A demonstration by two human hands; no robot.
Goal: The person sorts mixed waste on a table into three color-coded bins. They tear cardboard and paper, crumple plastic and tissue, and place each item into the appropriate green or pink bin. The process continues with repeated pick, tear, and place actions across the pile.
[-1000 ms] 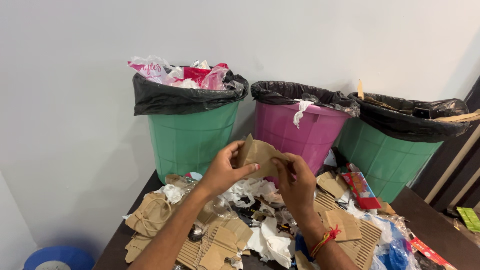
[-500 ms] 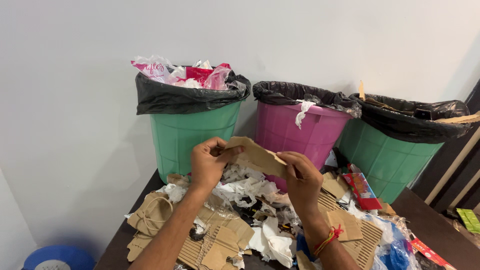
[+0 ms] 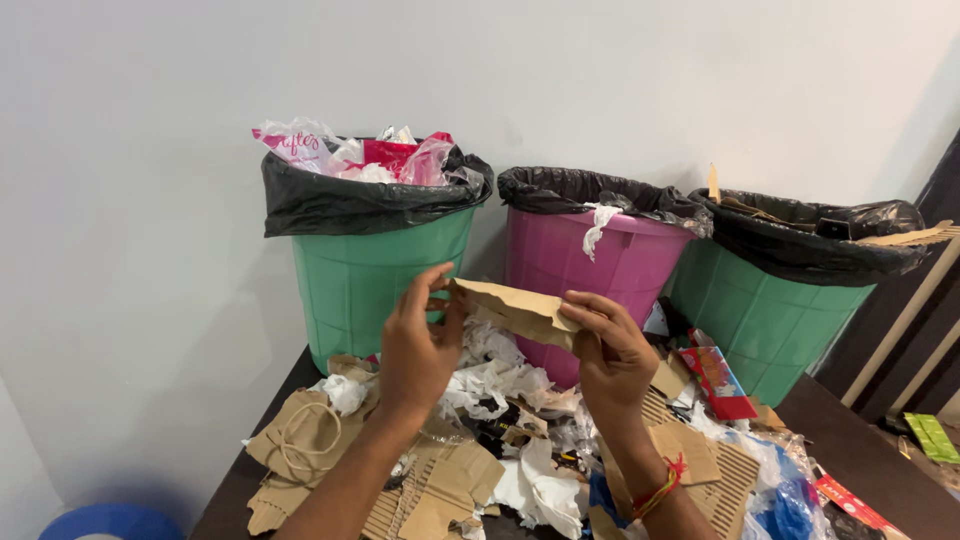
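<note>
A torn piece of brown cardboard (image 3: 515,308) is held flat between both hands above the littered table. My left hand (image 3: 418,345) pinches its left end with thumb and fingers. Gripping the right end is my right hand (image 3: 608,352), which has a red thread at the wrist. Behind the hands stand three lined bins: a green bin (image 3: 375,265) stuffed with plastic wrappers, a pink bin (image 3: 590,262) and a second green bin (image 3: 775,300) holding cardboard scraps.
The dark table (image 3: 860,440) is strewn with crumpled white paper (image 3: 490,380), corrugated cardboard pieces (image 3: 440,490), a brown paper bag (image 3: 305,440), a red packet (image 3: 718,380) and blue plastic (image 3: 795,500). A blue round object (image 3: 110,522) sits low left. White wall behind.
The cardboard piece has been turned from upright to lying flat and stretched between the hands, which have spread apart; my left hand has shifted slightly left.
</note>
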